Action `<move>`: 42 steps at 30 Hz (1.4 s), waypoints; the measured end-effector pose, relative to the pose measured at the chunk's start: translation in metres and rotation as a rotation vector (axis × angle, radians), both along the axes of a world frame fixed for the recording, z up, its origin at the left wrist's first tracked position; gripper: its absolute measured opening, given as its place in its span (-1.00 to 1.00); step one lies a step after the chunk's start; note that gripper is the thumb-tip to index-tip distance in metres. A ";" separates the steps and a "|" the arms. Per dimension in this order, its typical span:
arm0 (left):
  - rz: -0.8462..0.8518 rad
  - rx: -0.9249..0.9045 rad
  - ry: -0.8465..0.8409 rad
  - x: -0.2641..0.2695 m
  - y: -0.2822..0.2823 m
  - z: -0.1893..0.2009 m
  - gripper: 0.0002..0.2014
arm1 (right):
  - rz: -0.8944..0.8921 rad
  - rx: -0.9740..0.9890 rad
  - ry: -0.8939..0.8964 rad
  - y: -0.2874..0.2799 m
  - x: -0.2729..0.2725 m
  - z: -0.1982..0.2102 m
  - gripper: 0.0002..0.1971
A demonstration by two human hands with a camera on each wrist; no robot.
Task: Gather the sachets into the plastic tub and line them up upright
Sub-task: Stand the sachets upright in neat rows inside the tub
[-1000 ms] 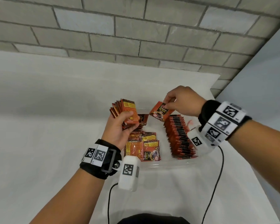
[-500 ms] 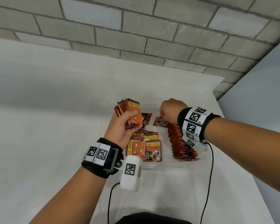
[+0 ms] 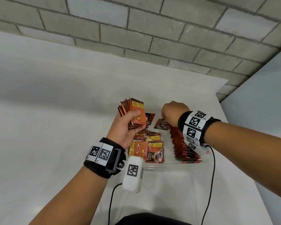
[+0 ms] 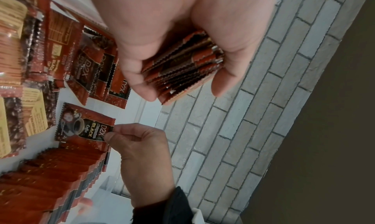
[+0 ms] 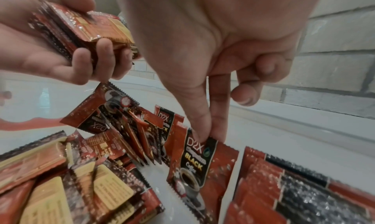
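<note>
One sachet hangs pinched in the right hand at the upright row's far end, seemingly to extend it, while the left hand clasps a fanned stack left of the row as ready supply.

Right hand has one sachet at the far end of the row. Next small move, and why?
Probably stand it against the upright row and let go: the right hand pinches the single sachet by its top, beside the row's far end, and the left hand holds more.
</note>
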State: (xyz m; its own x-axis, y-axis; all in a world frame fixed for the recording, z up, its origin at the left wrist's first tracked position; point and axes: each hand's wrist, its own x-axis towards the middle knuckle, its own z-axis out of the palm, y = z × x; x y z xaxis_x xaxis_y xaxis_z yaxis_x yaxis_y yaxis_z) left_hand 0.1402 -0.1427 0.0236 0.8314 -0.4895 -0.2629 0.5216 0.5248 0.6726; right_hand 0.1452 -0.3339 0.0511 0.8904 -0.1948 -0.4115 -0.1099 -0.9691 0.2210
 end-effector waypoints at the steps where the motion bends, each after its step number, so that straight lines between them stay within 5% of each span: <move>1: 0.000 0.001 -0.001 0.000 0.000 0.000 -0.56 | 0.009 -0.009 -0.004 0.000 0.000 0.000 -0.75; 20: 0.001 -0.013 0.013 0.001 -0.001 -0.002 -0.57 | 0.144 -0.202 -0.009 0.012 -0.008 0.009 -0.83; 23: 0.001 -0.012 0.023 0.001 0.000 -0.001 -0.56 | 0.182 -0.269 -0.024 0.016 -0.011 0.014 -0.73; 28: 0.003 -0.008 0.045 0.002 0.001 -0.002 -0.52 | 0.185 -0.275 -0.057 0.020 -0.012 0.018 -0.85; 33: -0.013 -0.034 0.041 0.001 0.000 0.000 -0.61 | 0.171 -0.295 -0.057 0.015 -0.010 0.020 -0.74; 38: -0.026 -0.137 0.123 -0.002 0.001 0.001 -0.65 | 0.086 0.091 -0.072 0.009 -0.011 0.025 -0.77; 42: -0.120 -0.127 0.101 -0.008 -0.003 0.007 -0.69 | -0.074 0.749 -0.410 0.015 -0.031 0.037 -0.75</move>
State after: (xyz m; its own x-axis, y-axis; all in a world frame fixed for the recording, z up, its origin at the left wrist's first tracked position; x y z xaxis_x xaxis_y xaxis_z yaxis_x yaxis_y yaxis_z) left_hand 0.1326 -0.1455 0.0307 0.7378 -0.6179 -0.2717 0.6469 0.5325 0.5458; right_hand 0.1146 -0.3191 0.0882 0.9926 -0.0638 -0.1028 -0.1099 -0.8306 -0.5459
